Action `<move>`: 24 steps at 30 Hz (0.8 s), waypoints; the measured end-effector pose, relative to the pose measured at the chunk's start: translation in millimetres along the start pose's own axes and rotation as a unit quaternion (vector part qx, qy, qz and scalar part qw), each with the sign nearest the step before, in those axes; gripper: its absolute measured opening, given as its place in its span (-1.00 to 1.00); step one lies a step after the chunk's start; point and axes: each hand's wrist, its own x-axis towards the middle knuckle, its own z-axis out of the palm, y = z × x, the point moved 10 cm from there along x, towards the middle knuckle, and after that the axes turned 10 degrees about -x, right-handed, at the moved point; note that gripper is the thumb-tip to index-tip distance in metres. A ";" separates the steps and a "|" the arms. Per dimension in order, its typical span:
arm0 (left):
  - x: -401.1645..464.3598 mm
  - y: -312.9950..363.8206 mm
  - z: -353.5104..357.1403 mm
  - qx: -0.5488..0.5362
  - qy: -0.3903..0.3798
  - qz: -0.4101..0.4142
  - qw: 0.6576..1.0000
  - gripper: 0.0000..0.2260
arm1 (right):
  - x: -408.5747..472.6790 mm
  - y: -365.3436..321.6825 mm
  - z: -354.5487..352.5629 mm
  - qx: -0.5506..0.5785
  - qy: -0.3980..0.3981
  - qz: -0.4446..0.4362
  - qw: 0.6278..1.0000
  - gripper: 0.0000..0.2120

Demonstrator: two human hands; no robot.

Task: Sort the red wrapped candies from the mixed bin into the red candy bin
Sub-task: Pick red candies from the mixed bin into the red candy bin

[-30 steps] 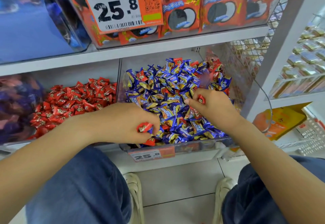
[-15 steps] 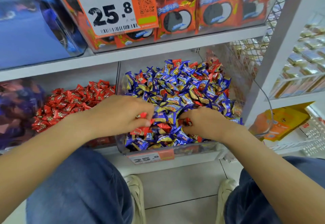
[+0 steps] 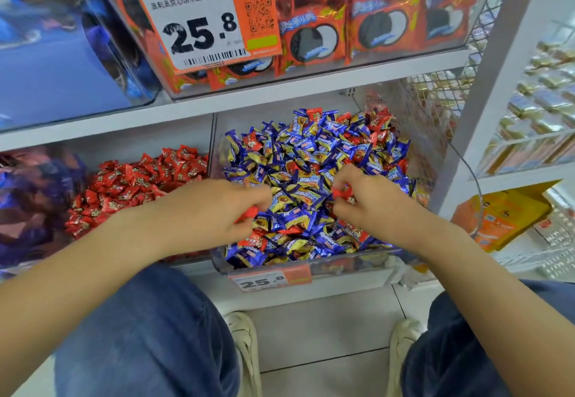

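While each hand, left hand (image 3: 214,213) and right hand (image 3: 370,200), pinches red candies (image 3: 342,192) over the mixed bin (image 3: 311,267), many reds remain there, red candy bin (image 3: 140,185) just left of it

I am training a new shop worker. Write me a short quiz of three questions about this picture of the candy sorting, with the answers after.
1. True or false: the red candy bin stands to the left of the mixed bin.
2. What does the right hand pinch?
A. a blue candy
B. a red candy
C. a price tag
3. Fill in: the left hand holds red candies and is over the ____ bin.

Key
1. True.
2. B: it pinches a red candy.
3. mixed. A red wrapper shows under its fingers, above the blue candies.
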 end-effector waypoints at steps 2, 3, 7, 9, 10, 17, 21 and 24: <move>0.2 7.9 15.6 0.117 -0.038 -0.002 0.992 -0.77 | -5.3 -17.4 5.3 0.001 -0.012 -0.039 0.999 -0.88; -0.5 9.6 25.2 0.167 -0.058 -0.005 0.984 -0.78 | -7.6 -24.8 10.7 -0.005 -0.023 -0.054 0.998 -0.87; 3.0 26.6 28.8 0.257 -0.059 0.032 0.964 -0.86 | -7.1 -36.6 27.6 -0.063 -0.055 -0.084 0.993 -0.69; 3.7 21.1 46.9 0.273 -0.101 0.000 0.957 -0.76 | -3.5 -38.2 31.1 -0.080 -0.072 -0.084 0.991 -0.64; 2.9 15.5 56.8 0.283 -0.136 -0.024 0.949 -0.76 | -1.5 -39.9 32.3 -0.082 -0.077 -0.086 0.990 -0.63; 6.3 14.0 52.3 0.277 -0.122 -0.026 0.953 -0.73 | 10.8 -56.1 53.2 -0.075 -0.133 -0.101 0.983 -0.77; 3.5 13.2 44.6 0.261 -0.092 -0.032 0.960 -0.73 | 17.7 -59.8 58.0 -0.115 -0.134 -0.104 0.979 -0.79; -0.9 13.5 28.2 0.220 -0.036 -0.018 0.975 -0.76 | 21.3 -58.8 54.5 -0.140 -0.111 -0.099 0.979 -0.80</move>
